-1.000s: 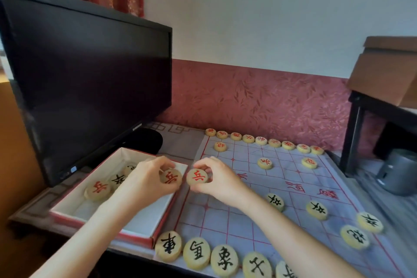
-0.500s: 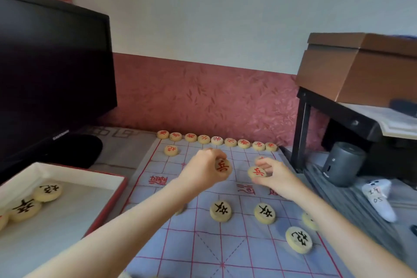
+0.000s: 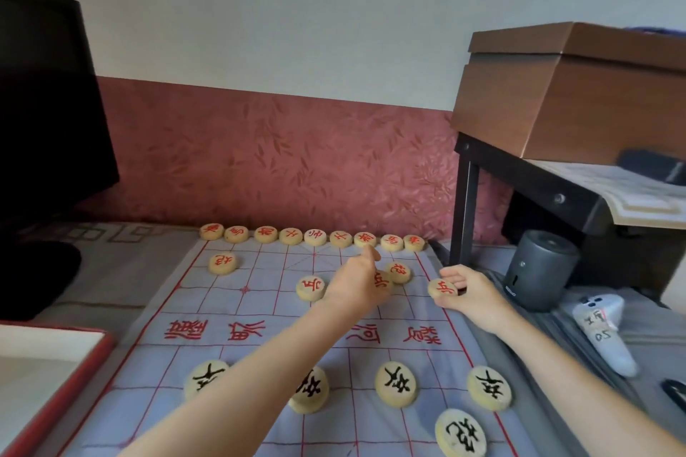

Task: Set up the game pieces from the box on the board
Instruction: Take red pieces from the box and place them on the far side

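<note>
red 兵, upside down to the viewer, on the disc [image 3: 442, 288] pinched in the right hand [image 3: 473, 295]; the same sign on a second disc [image 3: 382, 280] touching the left hand [image 3: 354, 286] and on a third disc [image 3: 311, 287] just left of that hand. beyond both hands: a back row [image 3: 315, 237] of red signs, too small to read surely. nearer than the hands, the board [image 3: 371, 430] bears red 河 among four river characters, and four near discs [image 3: 395, 384] carry black 卒. right of the right wrist — handwritten "20" on a white controller [image 3: 601, 330].

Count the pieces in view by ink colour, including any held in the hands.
Red pieces: 14 (one each in left hand and right hand)
Black pieces: 5
Total: 19
</note>
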Available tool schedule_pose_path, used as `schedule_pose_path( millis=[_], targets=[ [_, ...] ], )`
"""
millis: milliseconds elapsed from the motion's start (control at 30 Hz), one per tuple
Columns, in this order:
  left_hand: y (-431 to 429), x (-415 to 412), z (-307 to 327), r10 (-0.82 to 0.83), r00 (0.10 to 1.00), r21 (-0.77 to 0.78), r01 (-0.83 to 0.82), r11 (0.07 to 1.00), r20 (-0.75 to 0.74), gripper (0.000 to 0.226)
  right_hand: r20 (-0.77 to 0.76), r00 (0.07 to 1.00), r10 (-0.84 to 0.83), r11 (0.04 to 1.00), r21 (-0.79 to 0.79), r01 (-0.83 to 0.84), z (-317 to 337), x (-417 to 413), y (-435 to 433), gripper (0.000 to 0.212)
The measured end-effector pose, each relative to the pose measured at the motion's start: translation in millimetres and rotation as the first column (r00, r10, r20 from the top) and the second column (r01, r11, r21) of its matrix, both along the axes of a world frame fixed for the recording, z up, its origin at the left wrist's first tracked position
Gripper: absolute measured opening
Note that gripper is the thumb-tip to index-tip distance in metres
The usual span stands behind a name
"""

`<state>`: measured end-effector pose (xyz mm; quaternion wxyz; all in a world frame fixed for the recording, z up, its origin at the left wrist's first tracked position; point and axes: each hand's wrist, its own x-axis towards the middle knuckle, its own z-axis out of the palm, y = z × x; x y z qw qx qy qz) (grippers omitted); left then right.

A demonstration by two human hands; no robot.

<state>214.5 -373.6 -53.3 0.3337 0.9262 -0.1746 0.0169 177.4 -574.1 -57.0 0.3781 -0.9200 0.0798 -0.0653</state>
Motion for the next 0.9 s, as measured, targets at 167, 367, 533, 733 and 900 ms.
schedule_pose_path(
  millis=[167, 367, 533, 733, 900],
  targets=[
    [-2.2, 7.4, -8.3, -0.009, 1.0, 0.026, 0.009, 1.0, -0.006, 0.051, 0.001, 1.0, 0.025, 0.999, -0.027, -0.025, -8.9, 5.3, 0.9, 0.052],
    [-4.4, 8.8, -22.1, -0.025, 0.998, 0.056, 0.022, 0.998, 0.051, 0.052, 0.015, 0.999, 0.031, 0.996, -0.082, -0.03, -16.7, 2.6, 1.2, 0.052],
    [-2.8, 5.2, -24.4, -0.039, 0.996, 0.056, 0.035, 0.998, 0.081, 0.054, 0.001, 1.0, 0.024, 0.992, -0.123, -0.024, -14.7, -4.4, 4.5, 0.058],
    [18.0, -9.3, -8.5, -0.005, 0.985, -0.037, 0.011, 0.999, 0.17, 0.047, 0.114, 0.992, 0.055, 0.985, -0.168, -0.035, 3.5, -12.3, 27.9, 0.051],
    [68.7, -31.8, 9.4, 0.012, 0.986, -0.108, 0.007, 0.994, 0.166, 0.037, 0.141, 0.974, 0.177, 0.971, -0.188, -0.149, 25.3, -25.4, 79.0, 0.04]
  ],
)
